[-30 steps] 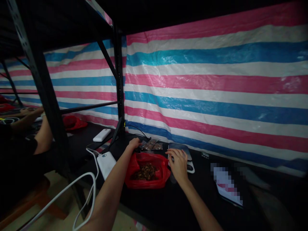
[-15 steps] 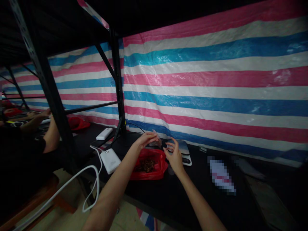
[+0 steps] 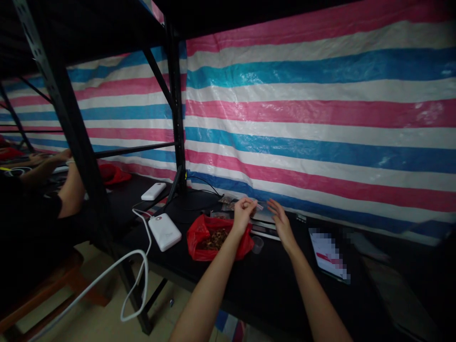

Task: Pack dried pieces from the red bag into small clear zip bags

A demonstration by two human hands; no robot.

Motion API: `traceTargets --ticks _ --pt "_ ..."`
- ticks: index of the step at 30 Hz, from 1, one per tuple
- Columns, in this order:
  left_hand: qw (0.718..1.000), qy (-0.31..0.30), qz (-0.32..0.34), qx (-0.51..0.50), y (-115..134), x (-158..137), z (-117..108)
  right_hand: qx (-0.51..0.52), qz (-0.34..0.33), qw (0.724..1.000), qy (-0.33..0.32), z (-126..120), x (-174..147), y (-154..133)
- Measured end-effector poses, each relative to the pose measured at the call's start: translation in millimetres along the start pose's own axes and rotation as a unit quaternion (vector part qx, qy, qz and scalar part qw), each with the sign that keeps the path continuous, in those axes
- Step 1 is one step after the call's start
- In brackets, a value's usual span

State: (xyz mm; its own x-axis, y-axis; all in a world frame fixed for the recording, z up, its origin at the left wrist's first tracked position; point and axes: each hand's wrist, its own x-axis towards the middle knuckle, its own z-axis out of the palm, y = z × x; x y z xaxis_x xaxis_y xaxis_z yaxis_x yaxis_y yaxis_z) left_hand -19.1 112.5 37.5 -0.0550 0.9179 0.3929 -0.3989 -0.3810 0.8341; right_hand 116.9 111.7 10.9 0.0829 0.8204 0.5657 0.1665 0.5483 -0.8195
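Black workbench (image 3: 249,289) before striped tarpaulin: left hand (image 3: 244,212) pinches a small clear plastic packet (image 3: 259,206) above the silver weighing scale (image 3: 263,219); right hand (image 3: 280,220) hovers open, fingers spread, beside red plastic bag of dried brown pieces (image 3: 213,237).

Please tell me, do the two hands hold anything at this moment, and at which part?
The left hand pinches a small clear bag by its edge, above the scale. The right hand is open and holds nothing.
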Motion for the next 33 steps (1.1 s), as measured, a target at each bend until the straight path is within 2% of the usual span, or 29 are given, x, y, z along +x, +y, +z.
traceTargets --ticks 2,5,7,9,13,16,23,26,30,33 --pt "0.998 -0.007 0.027 0.050 -1.5 0.1 -4.6 0.010 0.026 0.999 -0.016 2.4 0.0 -2.9" --pt "0.981 -0.066 0.074 0.169 -2.6 -4.1 -9.2 0.014 0.065 0.996 -0.067 10.3 -3.3 -7.1" --pt "0.954 -0.118 0.100 0.259 -2.5 -8.1 -12.0 0.014 0.064 0.995 -0.077 14.1 -5.6 -7.5" --pt "0.923 -0.146 0.118 0.335 -1.6 -11.9 -14.4 0.006 0.058 0.996 -0.074 14.7 -7.1 -6.4" --pt "0.864 -0.154 0.145 0.458 3.4 -17.2 -16.1 -0.025 0.040 0.995 -0.087 10.1 -8.0 -6.0" --pt "0.835 -0.147 0.168 0.503 6.3 -19.2 -15.9 -0.077 0.000 0.991 -0.112 6.8 -8.4 -9.3" --pt "0.834 -0.154 0.145 0.510 0.2 -15.3 -22.2 -0.279 -0.062 0.951 -0.114 5.6 -9.3 -18.5" --pt "0.837 -0.169 0.128 0.504 -3.7 -13.9 -22.1 -0.294 -0.057 0.948 -0.105 5.4 -12.0 -18.8" --pt "0.847 -0.194 0.120 0.480 -9.3 -13.3 -15.4 -0.291 -0.043 0.954 -0.054 4.7 -14.9 -15.6" --pt "0.843 -0.201 0.109 0.486 -12.1 -13.5 -11.3 -0.303 -0.035 0.952 -0.034 4.8 -14.6 -14.0"
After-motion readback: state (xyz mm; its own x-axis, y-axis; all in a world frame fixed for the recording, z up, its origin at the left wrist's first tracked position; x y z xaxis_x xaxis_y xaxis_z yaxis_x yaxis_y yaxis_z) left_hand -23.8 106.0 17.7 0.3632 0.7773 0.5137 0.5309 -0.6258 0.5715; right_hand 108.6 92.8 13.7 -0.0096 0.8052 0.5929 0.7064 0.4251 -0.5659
